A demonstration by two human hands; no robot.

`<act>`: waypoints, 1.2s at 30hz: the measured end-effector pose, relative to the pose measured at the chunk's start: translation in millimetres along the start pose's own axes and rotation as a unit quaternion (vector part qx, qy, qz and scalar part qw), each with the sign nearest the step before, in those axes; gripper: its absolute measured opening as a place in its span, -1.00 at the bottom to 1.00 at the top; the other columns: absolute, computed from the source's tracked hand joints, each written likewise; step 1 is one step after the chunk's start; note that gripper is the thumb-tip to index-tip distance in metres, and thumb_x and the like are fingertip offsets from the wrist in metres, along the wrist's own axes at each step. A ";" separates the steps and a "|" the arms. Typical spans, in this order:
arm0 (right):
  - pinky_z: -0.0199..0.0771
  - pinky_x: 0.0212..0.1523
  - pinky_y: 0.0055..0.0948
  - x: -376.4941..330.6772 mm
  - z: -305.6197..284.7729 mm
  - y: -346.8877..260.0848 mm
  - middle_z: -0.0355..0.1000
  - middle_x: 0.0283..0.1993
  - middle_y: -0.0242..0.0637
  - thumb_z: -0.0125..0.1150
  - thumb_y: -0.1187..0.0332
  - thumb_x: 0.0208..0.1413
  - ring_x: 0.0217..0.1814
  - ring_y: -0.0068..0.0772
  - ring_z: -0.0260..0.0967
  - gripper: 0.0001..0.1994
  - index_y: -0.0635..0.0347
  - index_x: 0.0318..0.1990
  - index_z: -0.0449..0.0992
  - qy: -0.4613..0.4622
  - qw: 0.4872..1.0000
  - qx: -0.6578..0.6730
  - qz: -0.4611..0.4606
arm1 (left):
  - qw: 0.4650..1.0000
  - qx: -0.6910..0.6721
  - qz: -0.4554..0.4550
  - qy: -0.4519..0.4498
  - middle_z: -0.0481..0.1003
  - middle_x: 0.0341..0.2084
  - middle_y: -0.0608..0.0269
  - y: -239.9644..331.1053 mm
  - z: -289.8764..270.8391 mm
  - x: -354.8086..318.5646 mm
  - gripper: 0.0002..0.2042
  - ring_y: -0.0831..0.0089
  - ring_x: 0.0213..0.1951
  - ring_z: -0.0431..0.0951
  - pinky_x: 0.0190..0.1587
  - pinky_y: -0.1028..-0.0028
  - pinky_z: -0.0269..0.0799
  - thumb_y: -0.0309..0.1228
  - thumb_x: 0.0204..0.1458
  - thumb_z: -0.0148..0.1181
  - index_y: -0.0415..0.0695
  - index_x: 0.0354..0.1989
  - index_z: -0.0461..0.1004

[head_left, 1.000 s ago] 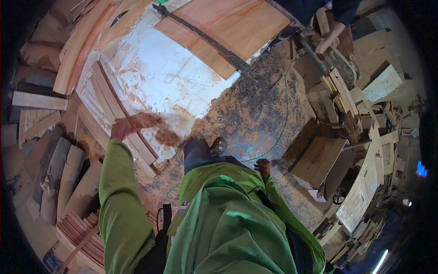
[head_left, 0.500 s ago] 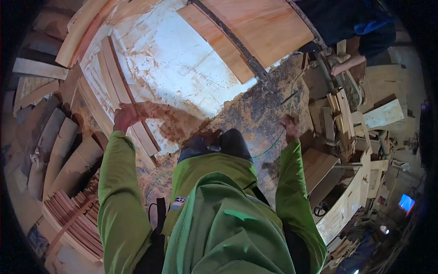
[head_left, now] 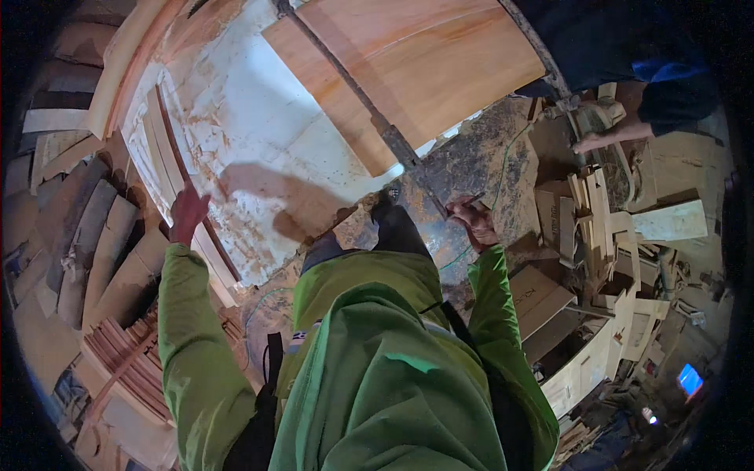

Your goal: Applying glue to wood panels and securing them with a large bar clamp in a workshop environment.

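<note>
A wooden panel (head_left: 408, 59) lies on a pale, glue-smeared sheet (head_left: 271, 133), with a dark metal bar clamp (head_left: 345, 78) running across it. At the clamp's near end, my right hand (head_left: 477, 226) has its fingers closed around the thin clamp handle (head_left: 470, 199). My left hand (head_left: 188, 213) is over the long wooden strips (head_left: 169, 157) at the sheet's left side. Its finger and thumb are apart, and whether it rests on the strips is hard to tell.
Another person's hand (head_left: 616, 135) is near a second bar clamp (head_left: 542, 49) at the upper right. Scrap wood (head_left: 593, 220) and a cardboard box (head_left: 538, 302) are on my right. Stacked boards (head_left: 129, 369) and curved pieces (head_left: 106, 251) are on my left. A green cord (head_left: 506, 153) crosses the floor.
My right hand has moved left and now grips the handle at the clamp's end. My left hand has shifted left along the strips, its fingers now less bunched. The view has shifted slightly.
</note>
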State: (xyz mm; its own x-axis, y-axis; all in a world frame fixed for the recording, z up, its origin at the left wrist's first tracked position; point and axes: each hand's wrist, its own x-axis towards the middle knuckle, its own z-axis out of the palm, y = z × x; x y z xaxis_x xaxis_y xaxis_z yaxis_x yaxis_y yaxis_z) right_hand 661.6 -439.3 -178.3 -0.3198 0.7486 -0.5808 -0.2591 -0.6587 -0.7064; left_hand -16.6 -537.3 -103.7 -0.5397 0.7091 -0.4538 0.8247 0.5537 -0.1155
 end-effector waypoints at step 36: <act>0.52 0.03 -0.05 12.2 8.3 -54.7 0.47 -0.09 0.11 0.28 0.51 0.04 0.01 -0.06 0.46 -0.81 0.26 -0.23 0.39 -0.132 0.990 0.030 0.036 | 0.964 -0.257 0.057 0.032 0.53 -0.37 -0.30 412.3 -52.5 -4.4 -0.41 -0.14 -0.24 0.57 -0.16 0.05 0.47 -0.17 0.01 0.02 -0.57 -0.05 0.18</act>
State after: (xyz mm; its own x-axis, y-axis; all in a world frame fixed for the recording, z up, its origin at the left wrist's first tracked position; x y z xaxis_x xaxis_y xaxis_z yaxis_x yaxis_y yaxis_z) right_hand 664.3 -394.7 -143.4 -0.5643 0.6589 -0.4975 -0.2779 -0.7190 -0.6370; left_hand 316.9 -289.2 -103.0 -0.4727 0.7952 -0.3798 0.6962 0.6012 0.3922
